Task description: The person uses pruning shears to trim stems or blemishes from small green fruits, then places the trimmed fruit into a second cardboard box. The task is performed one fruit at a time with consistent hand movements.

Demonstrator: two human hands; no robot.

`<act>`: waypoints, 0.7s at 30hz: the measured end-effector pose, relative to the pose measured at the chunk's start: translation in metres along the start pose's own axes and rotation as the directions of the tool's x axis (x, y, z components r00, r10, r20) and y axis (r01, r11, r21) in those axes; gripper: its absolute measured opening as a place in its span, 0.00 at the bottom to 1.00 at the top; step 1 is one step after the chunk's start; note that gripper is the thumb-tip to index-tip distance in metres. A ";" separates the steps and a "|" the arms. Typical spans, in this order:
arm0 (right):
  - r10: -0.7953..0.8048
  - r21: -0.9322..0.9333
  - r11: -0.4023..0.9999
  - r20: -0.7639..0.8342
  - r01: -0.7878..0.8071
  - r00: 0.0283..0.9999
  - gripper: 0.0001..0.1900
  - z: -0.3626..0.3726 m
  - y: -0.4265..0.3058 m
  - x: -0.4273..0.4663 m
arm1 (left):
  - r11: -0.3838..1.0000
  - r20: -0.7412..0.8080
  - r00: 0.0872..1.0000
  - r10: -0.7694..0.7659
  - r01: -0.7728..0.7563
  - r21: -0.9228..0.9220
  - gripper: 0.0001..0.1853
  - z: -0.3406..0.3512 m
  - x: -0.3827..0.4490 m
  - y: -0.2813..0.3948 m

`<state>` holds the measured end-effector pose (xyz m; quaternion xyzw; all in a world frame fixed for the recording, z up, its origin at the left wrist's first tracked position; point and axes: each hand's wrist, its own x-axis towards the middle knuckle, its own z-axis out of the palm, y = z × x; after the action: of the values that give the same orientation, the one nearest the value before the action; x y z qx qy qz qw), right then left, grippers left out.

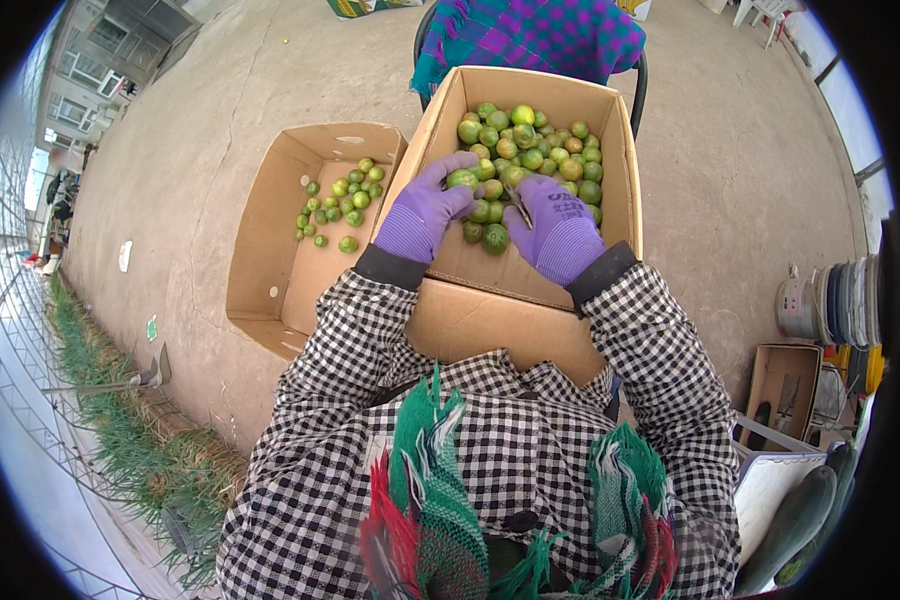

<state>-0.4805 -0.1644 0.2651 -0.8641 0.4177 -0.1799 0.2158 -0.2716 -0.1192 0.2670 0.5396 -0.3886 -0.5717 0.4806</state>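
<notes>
A large cardboard box (495, 300) full of round green and yellowish fruits (525, 135) stands before me. My left hand (427, 204), in a purple glove, grips one green fruit (463, 180) between thumb and fingers above the others. Also gloved in purple, my right hand (555, 225) is closed around a small metal tool (521, 208), perhaps snips, whose tip is near the fruits; most of it is hidden by the glove. Left of this box, a lower cardboard box (259, 247) has smaller green fruits (345, 199) scattered on its bottom.
Behind the large box is a chair draped with a teal and purple checked cloth (532, 37). Stacked buckets (832, 300) and an open carton (784, 382) are at the right. A hoe-like tool (150, 373) lies by green plants (135, 450) at the left.
</notes>
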 end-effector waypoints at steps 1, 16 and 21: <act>0.026 0.010 1.000 0.074 -0.027 0.997 0.18 -0.001 -0.001 0.001 | 1.000 -0.007 1.000 0.003 -0.003 0.031 0.25 0.002 -0.002 0.002; 0.082 -0.201 0.978 0.123 -0.056 0.989 0.18 -0.008 -0.013 0.001 | 0.921 0.185 0.956 0.227 -0.272 0.279 0.34 0.015 -0.007 0.006; 0.121 -0.269 0.961 0.172 -0.072 0.978 0.15 -0.007 -0.013 0.002 | 0.912 0.194 0.955 0.224 -0.276 0.305 0.34 0.017 -0.009 0.006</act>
<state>-0.4743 -0.1607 0.2777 -0.8765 0.4573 -0.0305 0.1470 -0.2876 -0.1135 0.2767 0.5119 -0.5805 -0.4727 0.4214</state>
